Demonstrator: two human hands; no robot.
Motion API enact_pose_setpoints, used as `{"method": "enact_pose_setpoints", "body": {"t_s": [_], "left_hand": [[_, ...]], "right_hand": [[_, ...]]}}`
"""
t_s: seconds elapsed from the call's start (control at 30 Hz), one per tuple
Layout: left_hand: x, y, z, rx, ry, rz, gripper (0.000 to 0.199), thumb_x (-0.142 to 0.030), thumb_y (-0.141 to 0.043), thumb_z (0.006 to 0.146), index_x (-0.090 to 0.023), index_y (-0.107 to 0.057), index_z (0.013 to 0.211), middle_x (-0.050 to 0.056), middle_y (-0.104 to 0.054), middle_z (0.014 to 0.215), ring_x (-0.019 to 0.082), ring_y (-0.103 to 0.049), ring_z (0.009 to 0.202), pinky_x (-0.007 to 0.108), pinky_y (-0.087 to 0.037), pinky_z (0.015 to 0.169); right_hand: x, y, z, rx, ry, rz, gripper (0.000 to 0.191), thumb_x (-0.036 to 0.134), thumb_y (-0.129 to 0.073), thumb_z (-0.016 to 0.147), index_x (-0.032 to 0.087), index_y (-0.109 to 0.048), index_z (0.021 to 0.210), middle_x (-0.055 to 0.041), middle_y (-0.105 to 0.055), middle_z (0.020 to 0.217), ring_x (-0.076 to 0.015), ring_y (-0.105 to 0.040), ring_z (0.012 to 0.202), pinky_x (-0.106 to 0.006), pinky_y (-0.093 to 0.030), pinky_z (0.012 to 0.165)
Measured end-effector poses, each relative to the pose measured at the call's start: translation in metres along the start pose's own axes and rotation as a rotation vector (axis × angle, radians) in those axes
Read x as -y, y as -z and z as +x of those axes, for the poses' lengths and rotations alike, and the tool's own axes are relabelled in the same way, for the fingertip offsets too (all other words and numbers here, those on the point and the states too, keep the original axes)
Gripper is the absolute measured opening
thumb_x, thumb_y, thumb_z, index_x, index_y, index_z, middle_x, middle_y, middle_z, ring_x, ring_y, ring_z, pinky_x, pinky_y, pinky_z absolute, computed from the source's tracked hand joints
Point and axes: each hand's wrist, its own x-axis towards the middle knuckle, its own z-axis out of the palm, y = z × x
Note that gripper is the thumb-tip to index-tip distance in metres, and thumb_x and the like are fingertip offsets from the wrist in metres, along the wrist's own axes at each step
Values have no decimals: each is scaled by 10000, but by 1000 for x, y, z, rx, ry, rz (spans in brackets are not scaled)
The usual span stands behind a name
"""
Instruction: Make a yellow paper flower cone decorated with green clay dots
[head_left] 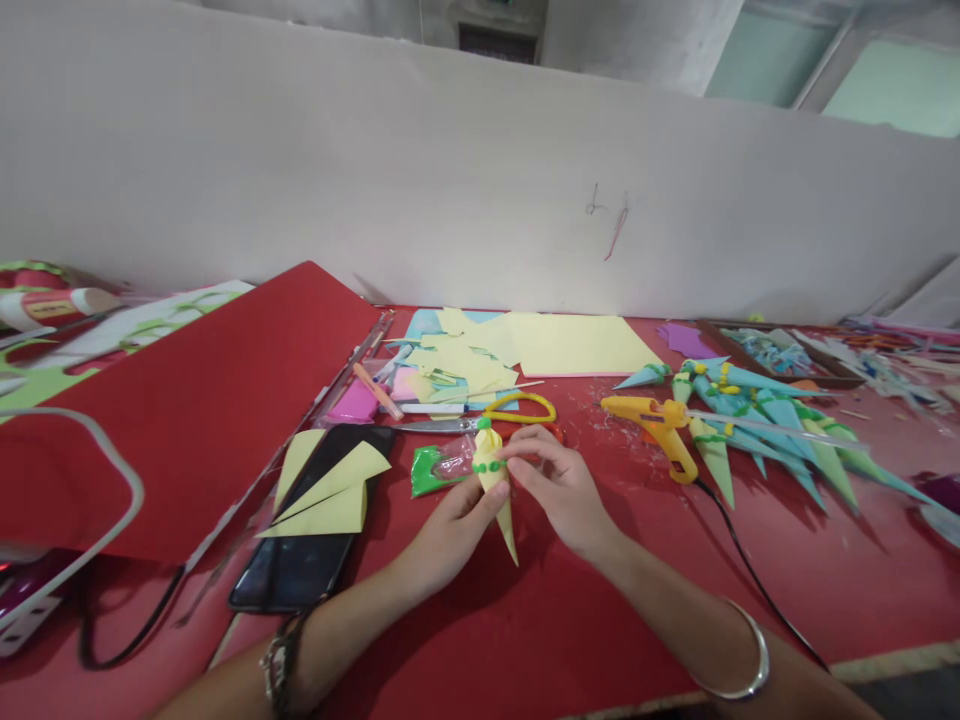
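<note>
My left hand (450, 525) is closed round the middle of a pale yellow paper cone (504, 515), which points down toward me. Green dots ring the upper part of the cone, and a green blob sits on its yellow top. Thumb and fingers of my right hand (559, 485) come together at the cone's right side, touching the dotted band. Any small piece between those fingertips is hidden. Just behind the cone lie scissors with yellow handles (551, 402). Left of it is a packet of green clay (426, 472) in clear plastic.
Cut yellow paper pieces (337, 500) lie on a black phone (292, 575) at left. A yellow glue gun (664, 430) with a trailing cord lies at right, beside several blue and green cones (787, 425). Paper scraps (465, 360) and a yellow sheet (585, 345) are behind.
</note>
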Motion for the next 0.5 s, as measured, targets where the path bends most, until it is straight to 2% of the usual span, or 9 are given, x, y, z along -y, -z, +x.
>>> {"method": "enact_pose_setpoints", "body": {"t_s": [0.13, 0.23, 0.37, 0.5], "left_hand": [[2, -1, 0, 11, -3, 9, 305, -433, -447, 737, -173, -560, 850, 24, -624, 914, 224, -517, 977, 287, -408, 852], [2, -1, 0, 20, 5, 20, 297, -430, -446, 737, -171, -555, 834, 24, -618, 875, 220, -525, 943, 288, -412, 840], [3, -2, 1, 15, 3, 41, 286, -439, -451, 728, -171, -544, 770, 22, -607, 801, 218, -534, 878, 292, -430, 795], [2, -2, 1, 28, -24, 47, 282, -427, -447, 730, -166, -547, 764, 20, -601, 779, 211, -531, 842, 294, -433, 772]], "right_hand": [[1, -2, 0, -32, -51, 72, 116, 208, -585, 715, 248, -636, 811, -3, -546, 841, -144, -526, 840, -250, -447, 716], [1, -4, 1, -45, -121, 142, 179, 194, -600, 686, 247, -602, 857, 12, -570, 855, -136, -534, 846, -254, -442, 755], [2, -5, 2, 2, -210, 214, 224, 173, -597, 667, 234, -569, 881, 7, -579, 905, -140, -535, 917, -272, -426, 823], [1, -5, 2, 45, -211, 237, 211, 172, -582, 679, 224, -545, 881, 4, -591, 888, -141, -543, 924, -285, -425, 834]]}}
